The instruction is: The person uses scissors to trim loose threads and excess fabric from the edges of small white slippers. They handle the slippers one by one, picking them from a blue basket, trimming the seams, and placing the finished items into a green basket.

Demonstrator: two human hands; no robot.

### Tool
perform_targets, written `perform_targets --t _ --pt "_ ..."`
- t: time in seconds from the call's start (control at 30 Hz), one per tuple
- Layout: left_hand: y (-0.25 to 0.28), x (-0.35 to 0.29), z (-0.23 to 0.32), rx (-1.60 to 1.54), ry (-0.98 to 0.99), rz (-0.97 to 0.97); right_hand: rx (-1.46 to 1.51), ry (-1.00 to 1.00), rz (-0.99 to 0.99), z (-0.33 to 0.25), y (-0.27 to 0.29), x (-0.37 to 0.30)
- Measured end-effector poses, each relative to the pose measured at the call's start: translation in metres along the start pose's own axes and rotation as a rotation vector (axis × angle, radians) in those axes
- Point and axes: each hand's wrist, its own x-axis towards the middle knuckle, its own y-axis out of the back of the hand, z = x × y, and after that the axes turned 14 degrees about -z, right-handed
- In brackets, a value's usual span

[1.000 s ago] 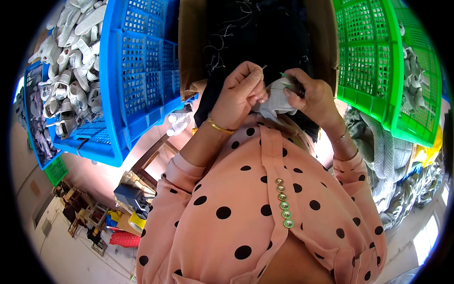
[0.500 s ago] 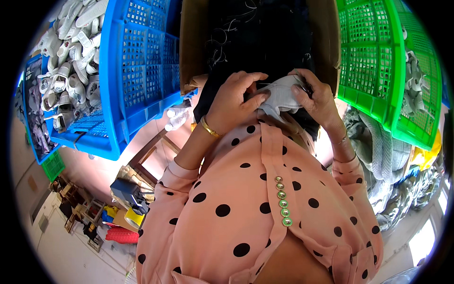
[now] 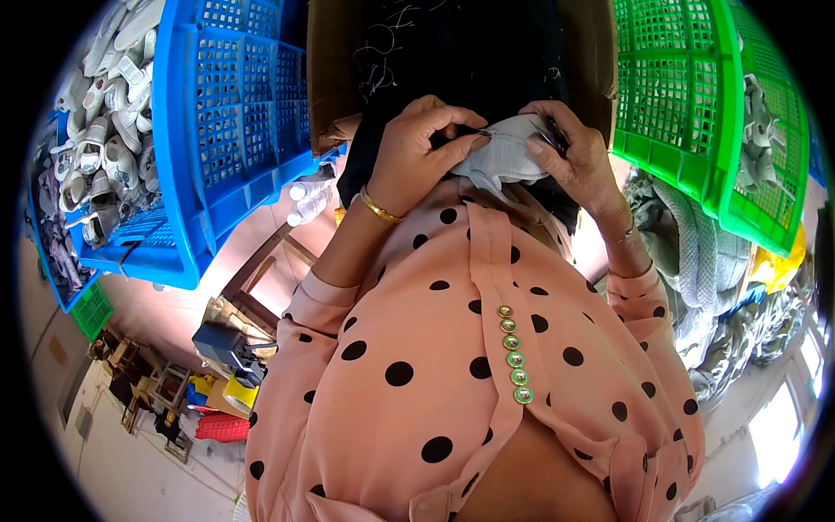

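A pale grey-white shoe upper (image 3: pixel 507 155) is held between my two hands, over my lap. My left hand (image 3: pixel 416 161) pinches its left edge between thumb and fingers, close to a seam. Curled around the right side of the upper, my right hand (image 3: pixel 576 165) presses its thumb on the fabric. A small dark, shiny piece (image 3: pixel 551 139) shows inside the right hand's grip; its kind is too hidden to make out.
Loose thread ends (image 3: pixel 379 61) lie on black cloth on my lap, between cardboard box sides (image 3: pixel 592 61). A blue crate (image 3: pixel 239 130) with many white shoes (image 3: pixel 122 161) stands left. On the right is a green crate (image 3: pixel 674 113) with grey pieces (image 3: pixel 758 130).
Both hands and the shoe upper appear slightly higher in the picture, as the whole view has shifted a little. Both hands keep their hold on the upper.
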Motion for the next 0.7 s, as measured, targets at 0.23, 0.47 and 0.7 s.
perform_targets --t 0.23,0.47,0.7 --pt "-0.012 0.004 -0.008 -0.363 -0.013 -0.046 0.016 0.009 0.008 0.002 0.0 0.0" --pt "-0.013 0.005 0.007 -0.701 0.107 -0.084 0.12 0.0 0.015 0.006 0.0 -0.001" --pt "0.009 0.0 0.005 -0.316 0.138 -0.272 0.055 -0.016 -0.026 0.006 0.0 -0.005"
